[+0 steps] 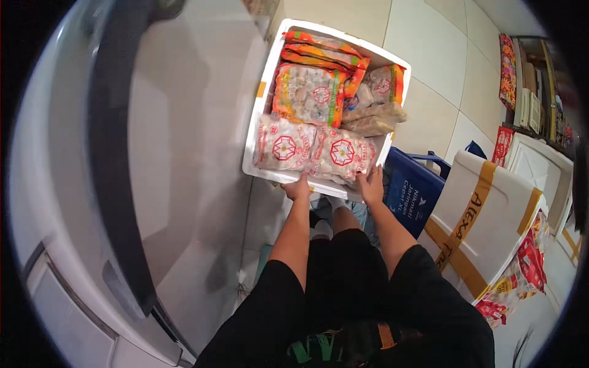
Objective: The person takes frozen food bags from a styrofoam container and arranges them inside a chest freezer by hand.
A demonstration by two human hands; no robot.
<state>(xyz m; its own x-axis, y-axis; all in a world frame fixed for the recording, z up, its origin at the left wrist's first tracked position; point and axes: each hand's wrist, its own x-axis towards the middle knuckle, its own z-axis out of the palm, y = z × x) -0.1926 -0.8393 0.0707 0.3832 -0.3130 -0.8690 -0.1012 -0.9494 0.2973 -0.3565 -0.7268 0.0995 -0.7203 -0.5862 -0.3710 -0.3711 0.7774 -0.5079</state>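
A white foam box (261,110) full of packaged food is in front of me. My left hand (297,187) grips its near edge, fingers hidden under and behind the rim. At the near right corner, my right hand (370,184) is closed on the same box. Two clear packs with red print, a left one (283,145) and a right one (341,152), lie side by side nearest me. Behind them is an orange-edged pack (308,94), with several orange packs (325,54) stacked at the far side. A brownish pack (374,120) rests along the right wall.
A large grey-white appliance (190,135) stands at the left. To the right are a blue bag (410,185), a taped white foam box (466,211), red packets (531,257) and a white lid (540,168). Shelves (540,86) hold items at the far right. My feet are below the box.
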